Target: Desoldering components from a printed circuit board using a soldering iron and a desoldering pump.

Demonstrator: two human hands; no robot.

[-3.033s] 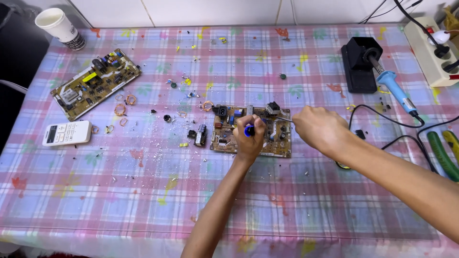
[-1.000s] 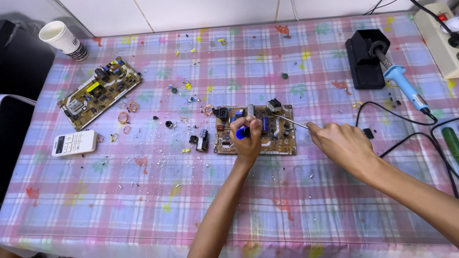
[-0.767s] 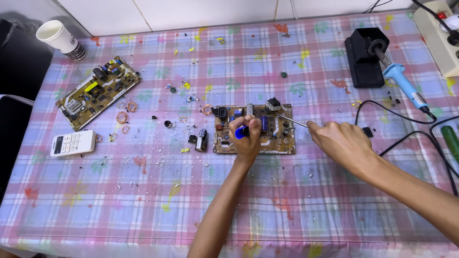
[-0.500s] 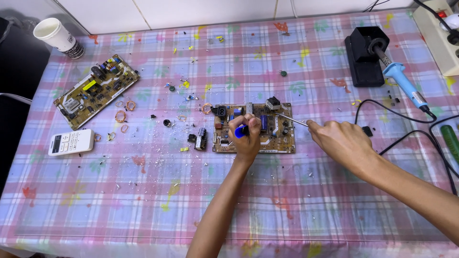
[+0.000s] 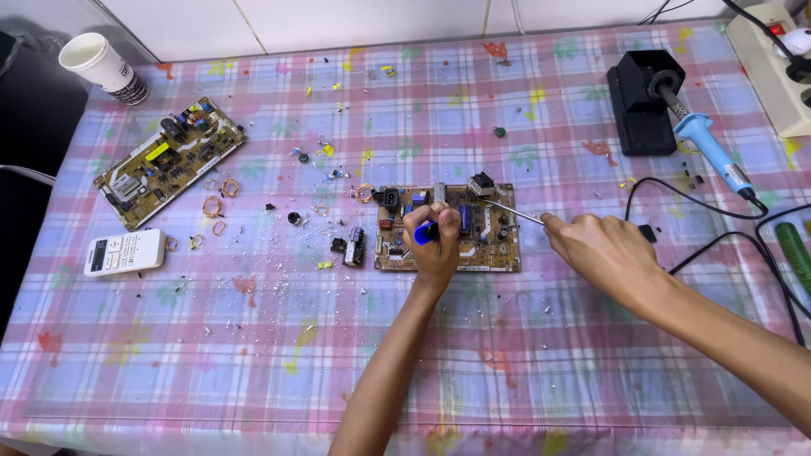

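- At the table's middle, the left hand (image 5: 435, 241) was clamped on a blue-handled tool (image 5: 425, 233) over the brown rectangular circuit board (image 5: 486, 245).
- The right hand (image 5: 604, 253) pinched a thin metal rod (image 5: 512, 212).
- A white paper cup (image 5: 100, 66), contents unseen, stood at the far-left corner.

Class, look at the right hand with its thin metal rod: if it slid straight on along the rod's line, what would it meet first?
Probably the small black component at the circuit board's top edge, where the rod from the right hand points up-left; its height above the board is unclear.

Brown circuit board (image 5: 486, 245), flat, mid-table
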